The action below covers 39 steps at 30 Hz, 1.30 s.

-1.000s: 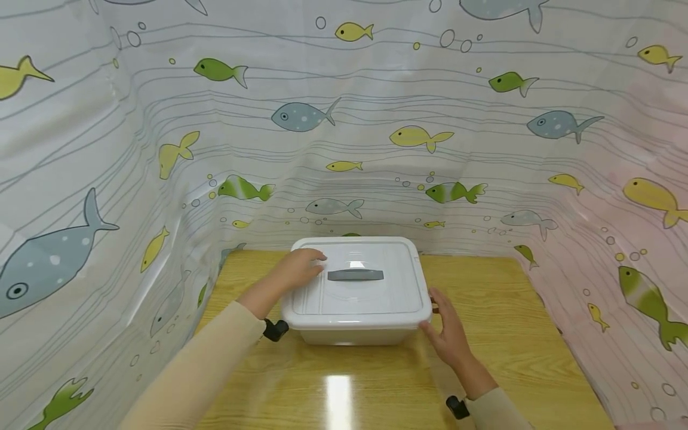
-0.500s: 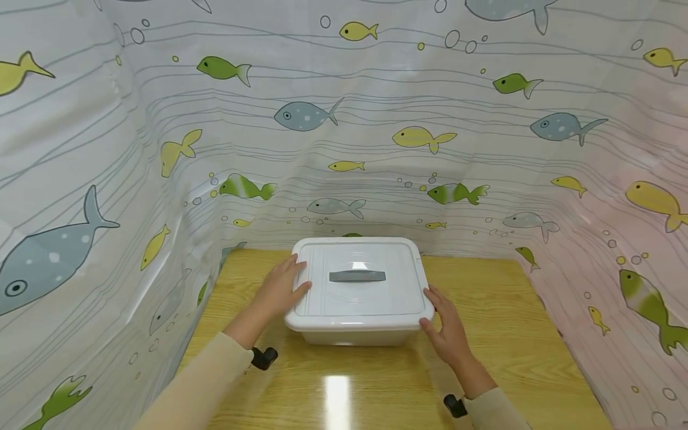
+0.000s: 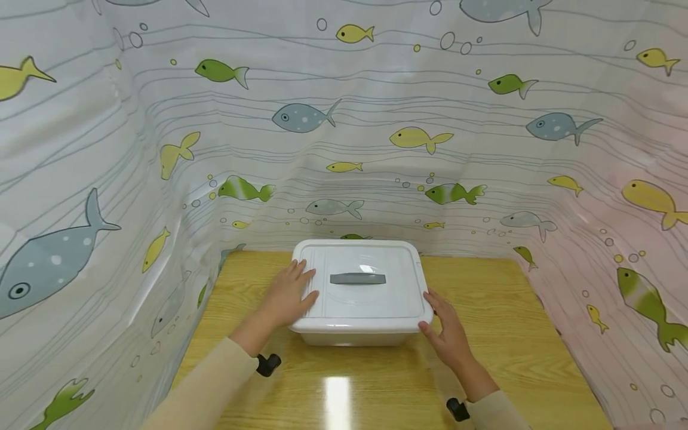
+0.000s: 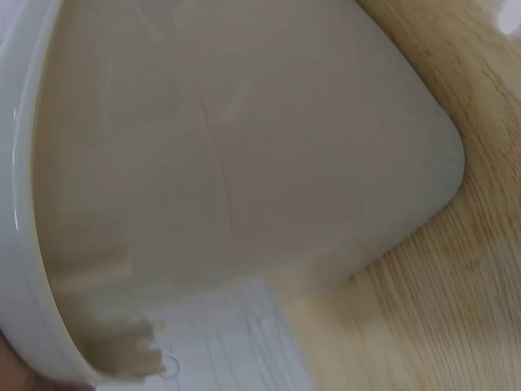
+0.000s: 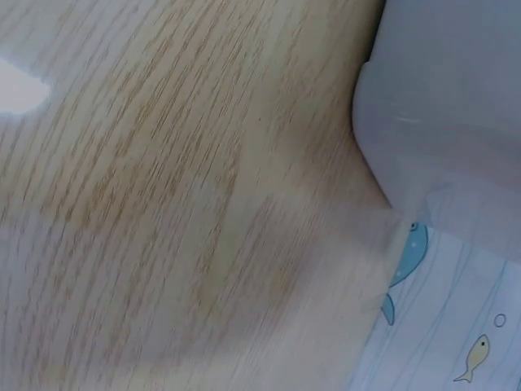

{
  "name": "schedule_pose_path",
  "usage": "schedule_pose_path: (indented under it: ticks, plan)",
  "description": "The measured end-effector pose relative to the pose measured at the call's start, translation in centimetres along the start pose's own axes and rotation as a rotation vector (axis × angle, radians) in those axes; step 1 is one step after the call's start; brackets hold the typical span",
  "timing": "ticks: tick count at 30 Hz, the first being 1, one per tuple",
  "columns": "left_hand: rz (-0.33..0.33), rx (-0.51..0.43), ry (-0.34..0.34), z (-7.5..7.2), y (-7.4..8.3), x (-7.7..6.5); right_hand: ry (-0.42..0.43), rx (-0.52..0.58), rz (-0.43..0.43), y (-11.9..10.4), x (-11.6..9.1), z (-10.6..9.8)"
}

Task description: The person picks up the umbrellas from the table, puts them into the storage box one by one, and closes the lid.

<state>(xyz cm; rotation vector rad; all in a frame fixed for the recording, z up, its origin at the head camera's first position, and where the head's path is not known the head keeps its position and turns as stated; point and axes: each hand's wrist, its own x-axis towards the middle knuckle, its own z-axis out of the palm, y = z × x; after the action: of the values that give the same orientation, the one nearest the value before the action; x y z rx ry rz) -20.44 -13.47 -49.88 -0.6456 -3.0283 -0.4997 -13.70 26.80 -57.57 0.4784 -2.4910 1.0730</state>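
Observation:
A white lidded plastic box [image 3: 357,338] stands on the wooden table. Its white lid [image 3: 371,301] carries a grey handle [image 3: 358,278] in the middle. My left hand [image 3: 285,295] lies on the lid's left edge with its fingers extended over the top. At the near right corner and right rim of the lid, my right hand [image 3: 448,334] touches with thumb and fingers spread. In the left wrist view, the box's side wall [image 4: 244,147] shows beneath the lid rim [image 4: 20,204]. The right wrist view catches a lower corner of the box [image 5: 440,98]. The box's contents are hidden.
A white sheet printed with fish [image 3: 344,131] encloses the table at the back and both sides. The wooden tabletop [image 3: 494,310] extends around the box, and a light reflection lies on it in front. Black wrist cameras sit at both sleeves.
My left hand has drawn back from near the handle to the lid's left edge. The lid's near left corner has shifted slightly right. My right hand has stayed almost still.

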Motion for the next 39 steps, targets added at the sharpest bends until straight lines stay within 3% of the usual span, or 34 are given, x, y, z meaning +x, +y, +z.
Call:
schedule_pose_path:
  ticks: [3, 10, 17, 28, 39]
  plan:
    - [0.012, 0.022, -0.036, 0.2, 0.5, -0.2, -0.005, -0.022, -0.001, 0.1, 0.1, -0.2]
    - [-0.001, 0.010, -0.019, 0.3, 0.7, 0.1, -0.012, -0.029, -0.009, 0.4, 0.4, -0.7]
    - [-0.028, 0.009, -0.051, 0.6, 0.5, 0.6, -0.017, -0.013, -0.026, 1.0, 0.5, -0.7]
    - [-0.033, 0.005, -0.037, 0.9, 0.3, 1.3, -0.029, 0.011, -0.018, 1.2, 0.9, -0.7]
    - [-0.027, -0.002, -0.028, 0.3, 0.2, 1.4, -0.036, 0.002, -0.038, 1.3, 1.4, -0.5]
